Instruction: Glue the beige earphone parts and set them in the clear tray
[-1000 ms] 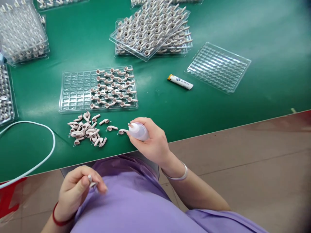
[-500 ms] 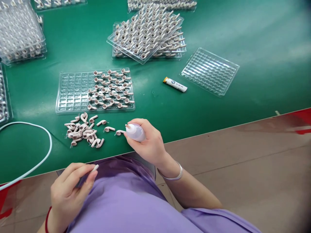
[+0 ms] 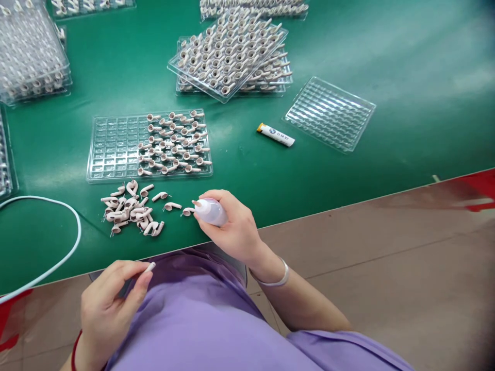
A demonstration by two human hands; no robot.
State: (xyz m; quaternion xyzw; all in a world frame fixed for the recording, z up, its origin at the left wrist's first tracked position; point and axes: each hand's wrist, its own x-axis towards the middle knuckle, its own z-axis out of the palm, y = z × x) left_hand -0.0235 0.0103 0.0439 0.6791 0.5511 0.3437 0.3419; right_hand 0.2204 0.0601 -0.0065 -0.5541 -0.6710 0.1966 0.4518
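My right hand (image 3: pixel 232 226) is wrapped round a small white squeeze bottle (image 3: pixel 211 211) at the table's near edge, its nozzle pointing left at a loose earbud shell (image 3: pixel 188 211). My left hand (image 3: pixel 106 304) is below the table edge over my purple shirt, pinching one pale earbud shell (image 3: pixel 149 267) between thumb and fingertips. A loose pile of pinkish earbud shells (image 3: pixel 129 208) lies on the green table (image 3: pixel 348 170) just left of the bottle. Behind the pile lies a clear tray (image 3: pixel 116 149), its right half filled with shells.
Stacked clear trays full of shells (image 3: pixel 230 51) stand at the back centre, and more (image 3: pixel 31 51) at the back left. An empty clear tray (image 3: pixel 328 113) and a white lighter (image 3: pixel 275 135) lie to the right. A white cable (image 3: pixel 65 252) curves at the left.
My left hand has turned the shell in its fingers and shifted a little left and down. The right hand with the bottle has stayed in place. The camera view has drifted slightly.
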